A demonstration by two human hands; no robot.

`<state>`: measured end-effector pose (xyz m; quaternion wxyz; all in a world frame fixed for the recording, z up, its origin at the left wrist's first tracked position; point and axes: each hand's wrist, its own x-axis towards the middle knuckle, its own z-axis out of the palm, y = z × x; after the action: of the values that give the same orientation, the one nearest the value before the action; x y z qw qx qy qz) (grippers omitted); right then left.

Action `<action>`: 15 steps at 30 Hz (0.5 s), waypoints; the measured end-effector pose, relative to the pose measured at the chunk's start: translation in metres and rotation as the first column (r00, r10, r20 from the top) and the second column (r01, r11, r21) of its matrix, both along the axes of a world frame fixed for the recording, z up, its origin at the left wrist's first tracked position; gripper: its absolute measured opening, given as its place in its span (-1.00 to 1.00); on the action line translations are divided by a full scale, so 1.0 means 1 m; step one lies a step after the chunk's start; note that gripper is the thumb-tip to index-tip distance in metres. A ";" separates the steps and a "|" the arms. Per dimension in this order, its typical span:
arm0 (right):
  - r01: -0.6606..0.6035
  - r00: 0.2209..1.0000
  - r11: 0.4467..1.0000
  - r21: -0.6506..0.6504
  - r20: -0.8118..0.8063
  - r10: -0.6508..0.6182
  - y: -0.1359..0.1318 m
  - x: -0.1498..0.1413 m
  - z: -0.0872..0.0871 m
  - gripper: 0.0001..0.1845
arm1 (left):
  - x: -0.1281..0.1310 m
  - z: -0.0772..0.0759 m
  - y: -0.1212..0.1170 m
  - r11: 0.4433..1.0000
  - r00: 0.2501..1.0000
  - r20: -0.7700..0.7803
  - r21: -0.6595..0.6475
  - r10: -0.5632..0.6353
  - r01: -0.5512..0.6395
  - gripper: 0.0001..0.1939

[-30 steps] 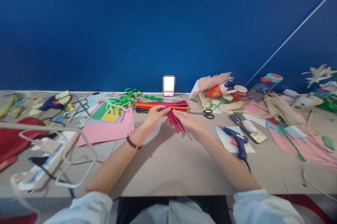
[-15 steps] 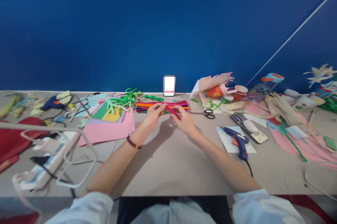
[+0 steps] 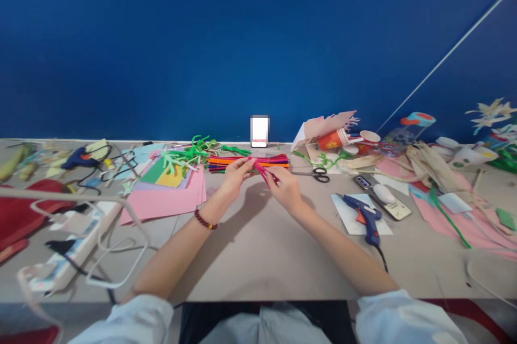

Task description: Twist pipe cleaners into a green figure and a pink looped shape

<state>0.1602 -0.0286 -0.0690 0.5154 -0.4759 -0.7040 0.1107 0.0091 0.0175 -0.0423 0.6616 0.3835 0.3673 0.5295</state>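
Observation:
My left hand and my right hand meet over the middle of the grey table, both pinched on a small bundle of magenta pipe cleaners. The left fingers grip the bundle's upper end, and the right fingers close on it lower down. Just behind the hands lies a flat pile of coloured pipe cleaners. A dark red bead bracelet sits on my left wrist.
Pink and coloured paper sheets lie left of the hands, with green pipe cleaner shapes behind. Black scissors and a blue glue gun lie to the right. A power strip with cables fills the left front.
The magenta bundle hung down below my right hand a second ago; now it is drawn up and gathered tight between both hands, nearer the coloured pile.

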 end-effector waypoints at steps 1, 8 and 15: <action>0.013 1.000 0.999 0.042 0.013 -0.013 -0.001 0.000 0.000 -0.76 | 0.000 0.000 0.000 1.000 1.000 0.005 -0.003 0.002 -0.002 -0.70; 0.130 0.982 0.933 0.336 0.085 -0.167 -0.002 0.000 0.003 -0.83 | 0.007 0.008 -0.011 0.999 0.995 0.099 -0.051 0.010 -0.005 -0.73; 0.134 0.975 0.898 0.419 0.107 -0.196 -0.002 0.000 0.005 -0.84 | 0.010 0.010 -0.015 0.997 0.987 0.152 -0.065 0.059 -0.049 -0.76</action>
<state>0.1599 -0.0310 -0.0638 0.5578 -0.4225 -0.7046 -0.1184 0.0187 0.0026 -0.0325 0.6847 0.3110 0.3413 0.5639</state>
